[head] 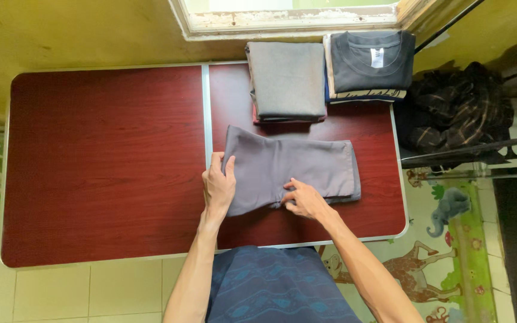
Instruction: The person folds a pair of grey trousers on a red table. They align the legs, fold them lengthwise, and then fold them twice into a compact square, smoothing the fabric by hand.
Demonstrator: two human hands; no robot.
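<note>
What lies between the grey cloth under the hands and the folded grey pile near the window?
In the head view, only a bare strip of the red table lies between the grey cloth and the grey pile.

Only 1 label is showing: a small white rectangular fabric neck label [377, 57], sitting inside the collar of the dark grey folded cotton t-shirt [371, 69] that is lying on top of the right-hand clothing pile at the far right corner of the dark red wood-grain desk [103, 167]. Its markings are too small to tell. No packages, signs or screens are showing.
</note>
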